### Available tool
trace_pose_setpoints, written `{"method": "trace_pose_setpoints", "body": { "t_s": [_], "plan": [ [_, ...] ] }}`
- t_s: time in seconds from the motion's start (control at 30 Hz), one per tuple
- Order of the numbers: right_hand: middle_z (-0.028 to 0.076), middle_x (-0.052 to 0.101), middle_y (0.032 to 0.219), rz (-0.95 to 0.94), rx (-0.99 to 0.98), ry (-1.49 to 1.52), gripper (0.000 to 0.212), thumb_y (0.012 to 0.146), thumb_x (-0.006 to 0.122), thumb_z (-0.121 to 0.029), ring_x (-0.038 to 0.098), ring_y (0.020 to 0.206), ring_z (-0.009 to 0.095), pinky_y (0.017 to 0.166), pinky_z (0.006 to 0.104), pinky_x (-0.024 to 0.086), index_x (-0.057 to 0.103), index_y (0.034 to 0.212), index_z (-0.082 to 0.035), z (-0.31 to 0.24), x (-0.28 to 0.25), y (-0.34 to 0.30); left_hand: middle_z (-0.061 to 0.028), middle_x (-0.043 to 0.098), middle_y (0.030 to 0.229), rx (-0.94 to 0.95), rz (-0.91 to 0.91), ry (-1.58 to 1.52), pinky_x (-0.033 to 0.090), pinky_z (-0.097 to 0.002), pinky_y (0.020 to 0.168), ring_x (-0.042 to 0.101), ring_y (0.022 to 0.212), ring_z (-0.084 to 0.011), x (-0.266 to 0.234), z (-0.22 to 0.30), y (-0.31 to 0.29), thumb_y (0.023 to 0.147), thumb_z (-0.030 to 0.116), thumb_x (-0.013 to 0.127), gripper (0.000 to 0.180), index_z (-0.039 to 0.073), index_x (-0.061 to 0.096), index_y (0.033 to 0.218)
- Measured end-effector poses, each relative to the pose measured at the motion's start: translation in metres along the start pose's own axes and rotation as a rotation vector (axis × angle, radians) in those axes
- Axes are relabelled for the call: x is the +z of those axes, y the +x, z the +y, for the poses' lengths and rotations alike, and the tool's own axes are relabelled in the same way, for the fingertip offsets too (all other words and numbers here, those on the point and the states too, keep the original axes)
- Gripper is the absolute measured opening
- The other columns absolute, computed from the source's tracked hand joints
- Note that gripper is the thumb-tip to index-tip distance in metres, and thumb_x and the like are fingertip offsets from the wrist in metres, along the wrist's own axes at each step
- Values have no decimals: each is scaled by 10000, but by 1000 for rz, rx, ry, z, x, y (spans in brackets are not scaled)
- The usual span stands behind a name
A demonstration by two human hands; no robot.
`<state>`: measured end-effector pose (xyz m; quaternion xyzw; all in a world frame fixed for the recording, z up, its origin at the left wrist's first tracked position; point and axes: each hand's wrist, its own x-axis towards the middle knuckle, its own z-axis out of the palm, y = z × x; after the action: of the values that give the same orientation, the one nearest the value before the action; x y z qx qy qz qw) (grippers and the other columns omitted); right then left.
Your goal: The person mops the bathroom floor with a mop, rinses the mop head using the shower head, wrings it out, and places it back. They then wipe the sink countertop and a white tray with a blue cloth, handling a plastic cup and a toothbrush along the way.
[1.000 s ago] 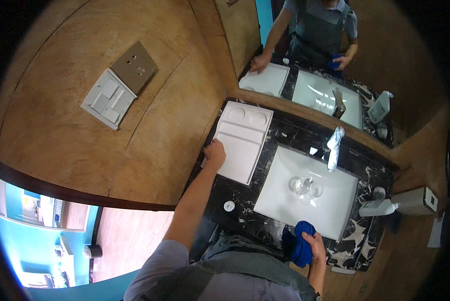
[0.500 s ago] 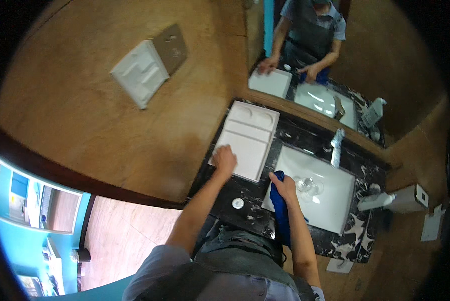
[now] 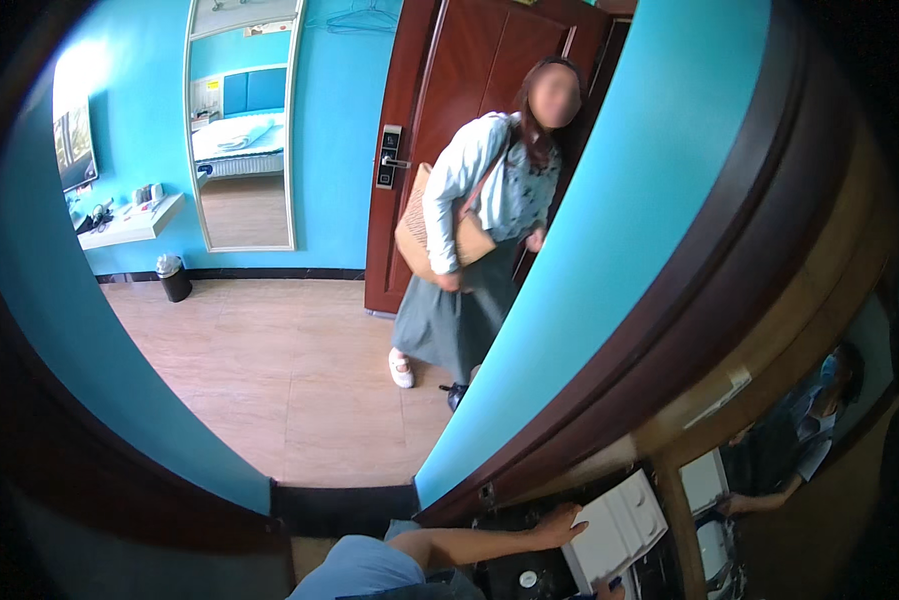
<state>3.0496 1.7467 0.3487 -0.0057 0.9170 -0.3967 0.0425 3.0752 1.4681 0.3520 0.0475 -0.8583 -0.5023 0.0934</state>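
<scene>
The white compartment tray (image 3: 619, 530) is on the dark counter at the lower right, turned at an angle. My left hand (image 3: 557, 526) reaches across to it, fingers closed on its left edge. Only part of my right hand (image 3: 609, 592) shows at the bottom rim, beside the tray's lower end. A scrap of the blue cloth (image 3: 615, 582) appears by those fingers; most of it is cut off. On the counter left of the tray lies a small round white disc (image 3: 527, 578).
A person (image 3: 489, 190) with a tan shoulder bag (image 3: 429, 230) stands at the brown door (image 3: 469, 70). A blue wall edge (image 3: 629, 250) lies between the doorway and the counter. The wall mirror (image 3: 779, 490) reflects the tray. A black bin (image 3: 174, 280) stands across the room.
My view has swung left from the sink to the doorway, where a person now shows. The sink has left the picture. My left hand stays at the tray's edge.
</scene>
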Motion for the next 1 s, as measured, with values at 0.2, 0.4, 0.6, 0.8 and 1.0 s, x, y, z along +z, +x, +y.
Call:
{"method": "trace_pose_setpoints", "body": {
  "t_s": [0.2, 0.4, 0.6, 0.8, 1.0],
  "plan": [
    [279, 628, 985, -77, -188, -228, 568, 803, 648, -288, 602, 922, 324, 810, 390, 456, 514, 1144, 146, -14, -69, -76, -225, 505, 1250, -548, -372, -497, 426, -387, 907, 497, 1149, -290, 19, 8, 31, 842, 635, 508, 815, -67, 467, 1255],
    [125, 547, 823, -149, -149, 62, 402, 810, 632, -181, 460, 730, 182, 625, 304, 428, 521, 1067, 106, 1, -114, -142, -192, 538, 1222, -508, -693, -1104, 433, -359, 926, 525, 1127, -264, 42, 42, -1, 778, 422, 663, 747, -78, 444, 1288],
    [237, 565, 1215, -67, -28, -159, 603, 829, 647, -238, 512, 1177, 311, 980, 374, 391, 436, 1327, 28, 3, -167, -190, -108, 641, 926, -360, -485, -1169, 502, -321, 742, 610, 821, -218, 72, 78, -48, 824, 230, 606, 303, 18, 643, 1038],
    [180, 633, 806, 42, -99, -365, 319, 840, 637, -318, 606, 690, 311, 657, 407, 482, 659, 926, -12, 29, -227, -234, -190, 617, 989, -560, -308, -1229, 543, -429, 770, 640, 874, -295, 46, 100, -61, 773, 116, 604, 393, -94, 530, 1096],
    [131, 563, 1029, -61, -5, -745, 552, 721, 734, -295, 525, 947, 312, 757, 419, 442, 552, 1205, -104, 116, -199, -256, -176, 599, 1060, -494, -226, -1100, 535, -372, 804, 626, 939, -274, 62, 112, -79, 805, 99, 570, 405, -79, 507, 1163]
  ]
}}
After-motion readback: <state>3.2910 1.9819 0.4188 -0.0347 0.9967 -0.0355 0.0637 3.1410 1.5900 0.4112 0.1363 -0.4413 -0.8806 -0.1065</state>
